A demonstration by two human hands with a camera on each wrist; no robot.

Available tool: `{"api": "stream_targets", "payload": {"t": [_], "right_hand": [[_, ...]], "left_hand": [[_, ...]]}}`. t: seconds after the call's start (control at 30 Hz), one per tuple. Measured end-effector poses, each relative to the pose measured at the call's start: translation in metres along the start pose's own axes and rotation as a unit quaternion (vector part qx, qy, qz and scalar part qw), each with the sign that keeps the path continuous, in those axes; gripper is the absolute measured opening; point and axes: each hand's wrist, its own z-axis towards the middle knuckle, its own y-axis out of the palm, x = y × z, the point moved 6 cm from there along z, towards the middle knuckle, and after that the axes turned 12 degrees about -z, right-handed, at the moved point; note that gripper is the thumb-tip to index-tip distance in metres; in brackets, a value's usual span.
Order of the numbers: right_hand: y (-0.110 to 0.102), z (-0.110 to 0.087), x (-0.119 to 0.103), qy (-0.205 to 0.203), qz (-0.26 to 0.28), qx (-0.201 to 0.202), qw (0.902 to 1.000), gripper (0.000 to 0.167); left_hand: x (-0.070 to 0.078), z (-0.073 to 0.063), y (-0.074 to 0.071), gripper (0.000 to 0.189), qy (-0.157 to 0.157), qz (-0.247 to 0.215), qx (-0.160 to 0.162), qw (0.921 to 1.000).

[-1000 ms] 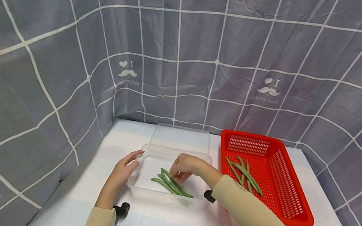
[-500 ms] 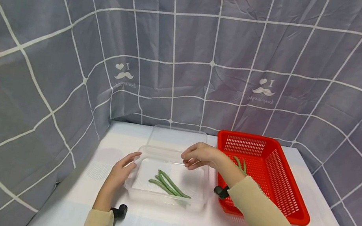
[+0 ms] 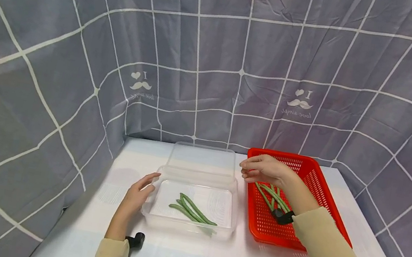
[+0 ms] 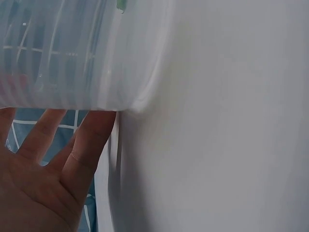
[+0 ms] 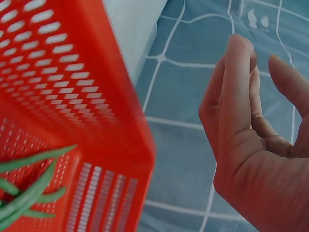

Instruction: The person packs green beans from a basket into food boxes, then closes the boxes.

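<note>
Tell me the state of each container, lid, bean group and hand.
Clear container: upright, uncovered
Lid: open, lying behind
Beans in clear container: loosely bunched
Red basket: upright, uncovered
Beans in red basket: loosely crossed
Left hand: touching the container
Right hand: empty, fingers bent

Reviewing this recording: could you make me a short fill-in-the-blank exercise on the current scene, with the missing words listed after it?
1. The basket is coloured ____.
2. The vegetables in the clear container are green ____.
3. The container's lid is ____, not closed.
4. The right hand holds ____.

Missing words: red; beans; open; nothing.
</note>
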Motion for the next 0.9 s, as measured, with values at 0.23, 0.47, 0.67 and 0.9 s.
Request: {"api": "stream_targets", "payload": {"t": [0.23, 0.47, 0.67, 0.9], "right_hand": [[-0.021, -0.011, 0.018, 0.013, -0.008, 0.016, 0.9997, 0.049], [-0.04, -0.023, 0.041, 0.027, 0.022, 0.026, 0.9991, 0.019], [-0.053, -0.025, 0.062, 0.039, 0.03, 0.032, 0.9983, 0.02], [-0.071, -0.027, 0.092, 0.064, 0.029, 0.037, 0.9969, 0.024]], "left_hand": [[0.0, -0.001, -0.002, 0.049, 0.0, -0.002, 0.002, 1.0], [-0.001, 0.0, -0.002, 0.049, 0.002, -0.001, -0.002, 1.0], [0.0, 0.001, -0.002, 0.048, 0.002, -0.006, 0.001, 1.0], [0.001, 0.002, 0.0, 0.048, 0.004, -0.01, -0.003, 0.9999]]}}
